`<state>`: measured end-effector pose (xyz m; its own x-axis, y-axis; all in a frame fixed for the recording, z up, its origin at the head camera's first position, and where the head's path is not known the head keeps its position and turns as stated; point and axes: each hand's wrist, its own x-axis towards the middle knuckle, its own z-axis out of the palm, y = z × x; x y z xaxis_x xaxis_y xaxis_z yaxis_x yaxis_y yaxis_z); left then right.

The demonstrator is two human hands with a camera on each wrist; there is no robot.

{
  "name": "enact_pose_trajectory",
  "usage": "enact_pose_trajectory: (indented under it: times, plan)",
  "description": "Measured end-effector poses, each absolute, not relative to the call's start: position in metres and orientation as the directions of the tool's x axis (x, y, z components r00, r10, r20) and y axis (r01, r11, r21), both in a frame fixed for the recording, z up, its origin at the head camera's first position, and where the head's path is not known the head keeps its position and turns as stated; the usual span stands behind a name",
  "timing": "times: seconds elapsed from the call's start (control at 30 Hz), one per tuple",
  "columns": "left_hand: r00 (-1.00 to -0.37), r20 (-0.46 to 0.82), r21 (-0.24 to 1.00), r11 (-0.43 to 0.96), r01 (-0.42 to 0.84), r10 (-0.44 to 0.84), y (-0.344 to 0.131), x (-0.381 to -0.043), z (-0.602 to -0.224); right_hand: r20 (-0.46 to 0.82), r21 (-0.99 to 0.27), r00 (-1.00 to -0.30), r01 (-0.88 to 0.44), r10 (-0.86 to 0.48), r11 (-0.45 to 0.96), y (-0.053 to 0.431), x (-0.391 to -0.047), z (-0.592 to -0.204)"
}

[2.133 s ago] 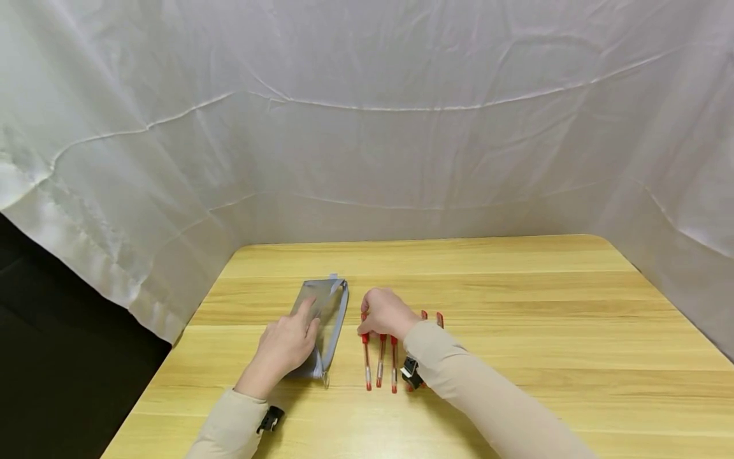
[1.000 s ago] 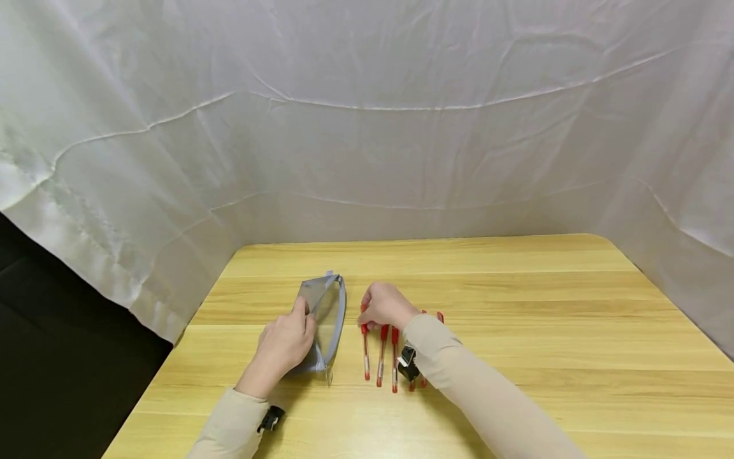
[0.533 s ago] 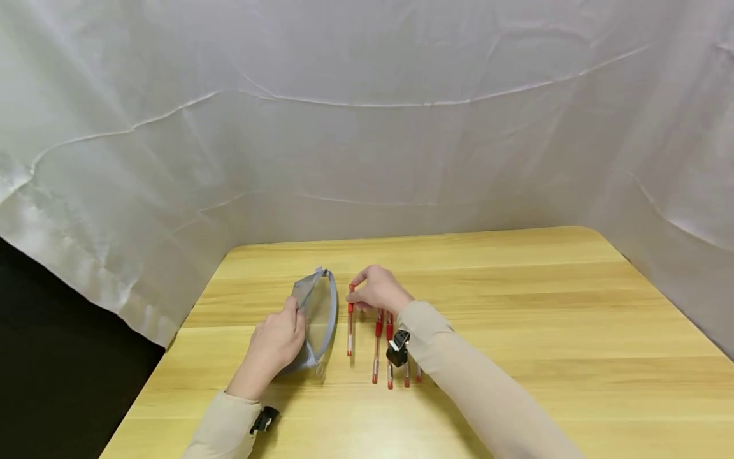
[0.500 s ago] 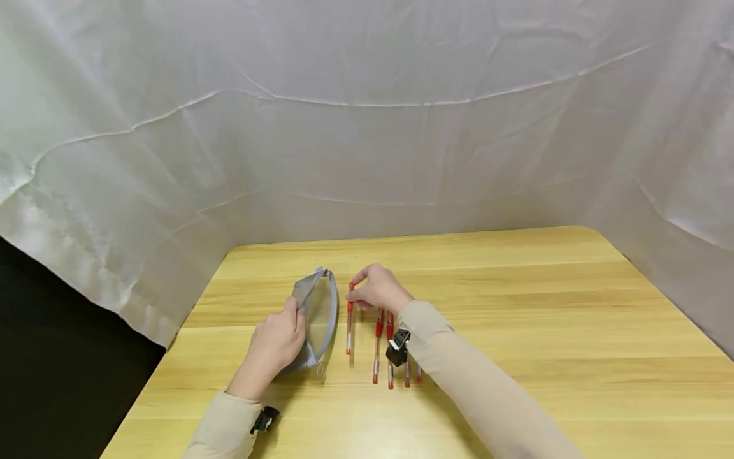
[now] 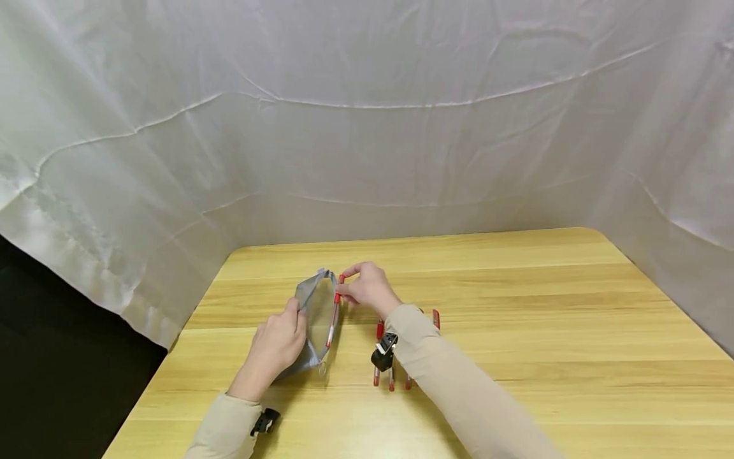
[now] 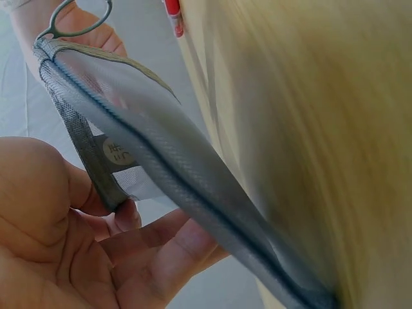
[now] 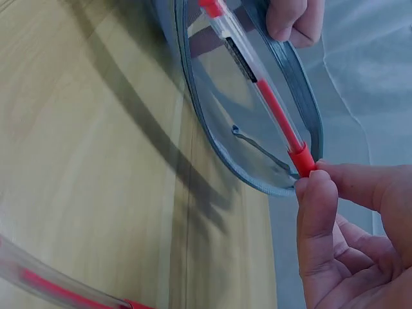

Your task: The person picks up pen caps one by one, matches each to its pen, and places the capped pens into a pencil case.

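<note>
At the left-centre of the desk (image 5: 545,350), a grey mesh pouch (image 5: 308,290) is positioned with its zippered mouth spread apart and facing right. The left hand (image 5: 278,341) pinches the left edge of the mouth, thumb and fingers closed narrowly on the fabric. The right hand (image 5: 367,290) holds a red pen (image 5: 332,319) by its capped end, between thumb and index finger; the gap equals the thickness of the cap. The remaining fingers of this hand are loosely bent, clear of the pen. The pen is tilted, cap toward the far side, its body aligned along the right rim of the mouth. Whether the lower end is inside the pouch cannot be determined. A ring pull (image 5: 322,368) is located at the pouch's near end. Additional red pens (image 5: 376,376) lie on the desk, right of the pouch, partly hidden by the right sleeve (image 5: 459,382) and a black wrist device (image 5: 383,354).
</note>
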<state>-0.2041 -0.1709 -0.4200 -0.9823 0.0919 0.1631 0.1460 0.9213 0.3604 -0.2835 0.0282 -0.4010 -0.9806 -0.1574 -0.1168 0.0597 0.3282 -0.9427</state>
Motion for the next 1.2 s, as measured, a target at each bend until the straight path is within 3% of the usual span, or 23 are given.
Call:
enact_pose_trajectory:
  times: [0.63,1.2]
  plan:
    - [-0.979,0.175,0.369,0.916,0.160,0.101,-0.171,-0.203,-0.419,-0.091,-0.907,-0.989,0.036,-0.113,0.419,0.012,-0.282,-0.412]
    - [-0.977,0.178,0.371,0.912,0.175,0.115,-0.171,-0.205,-0.420,-0.065,-0.867,-0.985,-0.024,-0.161,0.497,0.016,-0.278,-0.413]
